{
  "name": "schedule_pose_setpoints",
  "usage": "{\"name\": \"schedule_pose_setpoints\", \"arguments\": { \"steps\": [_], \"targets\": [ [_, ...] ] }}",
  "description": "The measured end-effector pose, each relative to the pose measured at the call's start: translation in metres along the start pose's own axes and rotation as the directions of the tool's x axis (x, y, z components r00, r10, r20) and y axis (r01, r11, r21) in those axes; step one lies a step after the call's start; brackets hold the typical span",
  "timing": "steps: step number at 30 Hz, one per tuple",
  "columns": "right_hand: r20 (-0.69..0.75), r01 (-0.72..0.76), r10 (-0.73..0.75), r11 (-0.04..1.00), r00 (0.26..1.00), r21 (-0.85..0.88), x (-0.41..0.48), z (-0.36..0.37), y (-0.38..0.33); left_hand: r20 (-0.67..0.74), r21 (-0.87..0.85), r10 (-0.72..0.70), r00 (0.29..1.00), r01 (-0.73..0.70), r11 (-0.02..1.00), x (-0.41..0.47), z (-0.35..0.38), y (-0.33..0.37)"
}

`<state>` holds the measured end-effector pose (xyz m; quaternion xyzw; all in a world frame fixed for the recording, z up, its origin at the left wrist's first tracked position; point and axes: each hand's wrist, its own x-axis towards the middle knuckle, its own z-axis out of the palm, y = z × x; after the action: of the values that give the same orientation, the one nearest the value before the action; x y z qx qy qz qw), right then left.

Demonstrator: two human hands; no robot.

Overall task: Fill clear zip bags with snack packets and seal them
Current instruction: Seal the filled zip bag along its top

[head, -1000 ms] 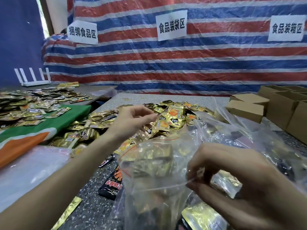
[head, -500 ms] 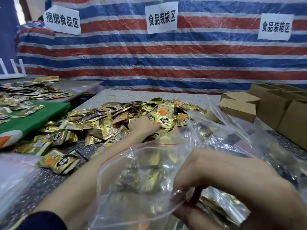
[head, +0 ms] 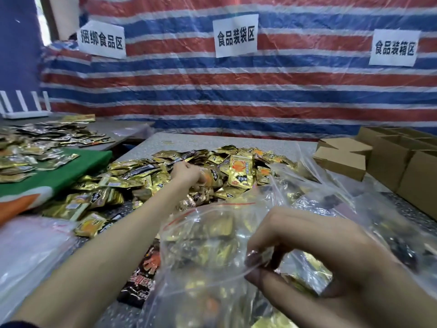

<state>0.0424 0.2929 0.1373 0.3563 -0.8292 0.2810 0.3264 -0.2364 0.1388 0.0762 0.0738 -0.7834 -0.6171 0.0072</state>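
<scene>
A clear zip bag (head: 203,242) with a red line at its mouth stands open in front of me, with several gold snack packets inside. My right hand (head: 314,254) pinches the bag's near rim between thumb and fingers. My left hand (head: 186,172) reaches out to the pile of gold snack packets (head: 241,171) on the speckled table (head: 175,140), its fingers curled around packets in the heap.
More clear bags with packets (head: 354,197) lie to the right. Brown cardboard boxes (head: 387,159) stand at the far right. A green cloth (head: 61,171) with more packets covers the left table. A black and red packet (head: 142,275) lies near the bag. Clear plastic (head: 26,252) lies at the left.
My left hand went from above the bag out to the packet pile and now closes on packets there. My right hand kept its pinch on the bag's rim.
</scene>
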Motion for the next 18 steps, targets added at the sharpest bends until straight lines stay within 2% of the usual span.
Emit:
{"name": "schedule_pose_setpoints", "arguments": {
  "steps": [1, 4, 7, 11, 18],
  "targets": [
    [0.022, -0.063, 0.062, 0.994, 0.998, 0.088, -0.006, 0.000, -0.008, -0.001, -0.051, 0.026, 1.000, -0.026, 0.998, -0.004, -0.009, 0.002],
    [0.056, 0.003, -0.008, 0.996, 0.998, 0.093, -0.006, -0.003, -0.004, 0.001, -0.124, 0.104, 0.995, -0.103, 0.987, -0.022, -0.040, 0.012],
    [0.045, -0.022, 0.018, 0.994, 0.999, 0.108, -0.006, -0.005, -0.004, 0.080, -0.147, 0.160, 0.984, -0.147, 0.978, -0.046, -0.069, 0.018],
    [0.155, -0.037, 0.020, 0.993, 0.988, 0.108, -0.001, -0.012, -0.018, 0.164, -0.199, 0.223, 0.961, -0.189, 0.962, -0.088, -0.106, 0.031],
    [0.214, -0.096, 0.071, 0.989, 0.974, 0.109, 0.005, -0.012, -0.033, 0.179, -0.337, 0.368, 0.913, -0.294, 0.894, -0.165, -0.162, 0.070]
  ]
}}
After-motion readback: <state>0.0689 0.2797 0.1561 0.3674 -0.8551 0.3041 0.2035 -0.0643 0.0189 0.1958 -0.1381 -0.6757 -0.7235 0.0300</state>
